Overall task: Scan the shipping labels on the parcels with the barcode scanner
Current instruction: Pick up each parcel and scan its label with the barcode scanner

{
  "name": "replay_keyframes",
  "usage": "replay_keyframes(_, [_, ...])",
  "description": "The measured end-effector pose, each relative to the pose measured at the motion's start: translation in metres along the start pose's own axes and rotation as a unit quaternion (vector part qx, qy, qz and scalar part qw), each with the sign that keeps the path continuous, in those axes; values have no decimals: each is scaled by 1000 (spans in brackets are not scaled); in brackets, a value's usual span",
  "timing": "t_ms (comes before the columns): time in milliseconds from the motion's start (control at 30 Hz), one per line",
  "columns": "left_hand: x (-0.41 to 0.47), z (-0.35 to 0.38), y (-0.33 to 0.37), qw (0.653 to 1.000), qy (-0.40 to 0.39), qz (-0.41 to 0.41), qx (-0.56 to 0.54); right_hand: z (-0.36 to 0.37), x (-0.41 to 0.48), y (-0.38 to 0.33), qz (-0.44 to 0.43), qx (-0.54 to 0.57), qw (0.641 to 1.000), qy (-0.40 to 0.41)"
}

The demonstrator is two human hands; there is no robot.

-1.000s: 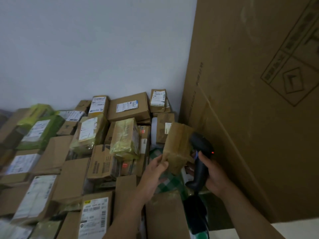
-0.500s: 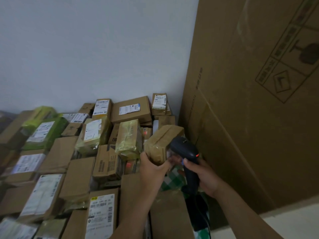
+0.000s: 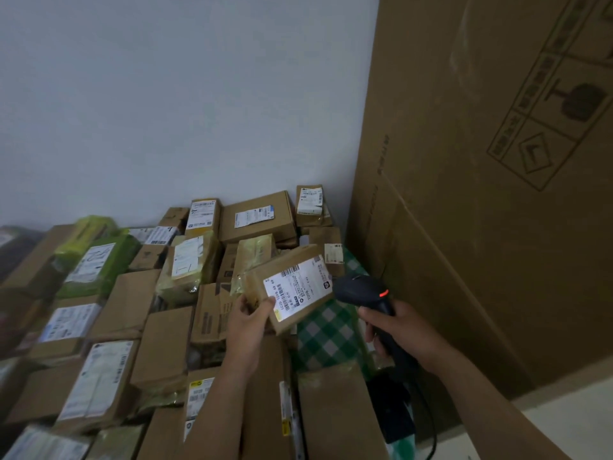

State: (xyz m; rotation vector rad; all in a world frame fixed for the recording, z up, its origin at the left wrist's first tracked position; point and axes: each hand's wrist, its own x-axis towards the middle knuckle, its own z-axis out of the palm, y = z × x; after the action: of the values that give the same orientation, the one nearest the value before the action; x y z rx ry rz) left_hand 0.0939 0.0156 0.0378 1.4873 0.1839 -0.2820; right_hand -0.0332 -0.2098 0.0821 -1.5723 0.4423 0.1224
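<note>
My left hand (image 3: 247, 322) grips a small brown parcel (image 3: 257, 293) by its lower left corner and holds it above the pile, tilted. Its white shipping label (image 3: 297, 287) with barcodes faces up toward me. My right hand (image 3: 394, 330) grips the handle of a black barcode scanner (image 3: 360, 288). The scanner's head sits just right of the parcel's edge, and a red light glows on its top. A dark cable runs down from the scanner's handle.
A pile of cardboard parcels (image 3: 162, 343), several with white labels, and green-wrapped packages (image 3: 99, 260) fills the left and the foreground. A green checked cloth (image 3: 328, 333) shows beneath the parcel. A huge cardboard carton (image 3: 481, 194) stands at the right, a white wall (image 3: 166, 111) behind.
My left hand has turned the parcel so that its label faces up; before, only plain cardboard showed. The scanner has drawn back to the right, from behind the parcel to beside its edge.
</note>
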Motion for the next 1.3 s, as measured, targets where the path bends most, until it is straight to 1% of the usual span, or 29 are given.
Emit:
replay_keyframes(167, [2,-6,10,997,-8,24,73,7,-3,-3,-21,-52,998,-6])
replay_keyframes(333, [2,-4,17,989,-31,49,134,8,-10,-6,-17,-24,1000,2])
replay_keyframes(500, [0,1,13,987,-42,57,145,2,-16,-6,-10,-20,1000,10])
replay_keyframes(1067, [8,15,-11,980,-21,54,191,-13,-21,-6,25,-9,1000,5])
replay_keyframes(1167, [9,20,-14,970,-23,70,233,-16,-18,-4,32,-7,999,31])
replay_keyframes(1300, [5,32,-26,937,-76,118,320,-24,-8,7,52,8,995,87])
